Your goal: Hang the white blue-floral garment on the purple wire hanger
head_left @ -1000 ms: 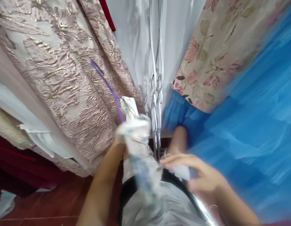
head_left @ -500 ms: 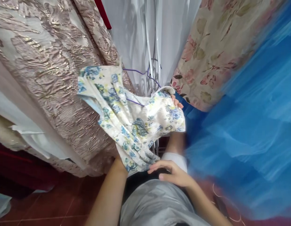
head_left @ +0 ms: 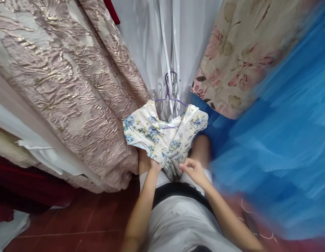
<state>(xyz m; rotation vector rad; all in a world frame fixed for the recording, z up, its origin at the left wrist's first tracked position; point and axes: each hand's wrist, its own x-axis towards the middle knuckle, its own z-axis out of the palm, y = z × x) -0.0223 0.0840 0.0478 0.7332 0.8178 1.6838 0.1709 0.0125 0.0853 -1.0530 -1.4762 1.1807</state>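
A sleeveless white top [head_left: 152, 131] with blue and yellow flowers hangs on a thin purple hanger [head_left: 168, 96]. Its neckline faces away from me, and its lower end bunches up near my lap. At the lower left edge of the top, my left hand [head_left: 155, 166] grips the fabric, its fingers mostly hidden behind the cloth. My right hand [head_left: 193, 170] is closed in a pinch at the lower right edge of the top, thumb and fingertips against the gathered cloth, which is blurred there.
Pinkish brocade cloth [head_left: 73, 87] with metallic threads hangs on the left. White fabric with shiny white straps [head_left: 176, 45] hangs ahead. To the right are a beige floral cloth [head_left: 230, 70] and blue tulle [head_left: 270, 157]. Red tiles [head_left: 99, 217] cover the floor.
The floral top has straightened and shifted right, its hanger now more visible. My left hand's fingers have moved from the right shoulder to the lower left edge; my right hand has risen slightly and pinched in.
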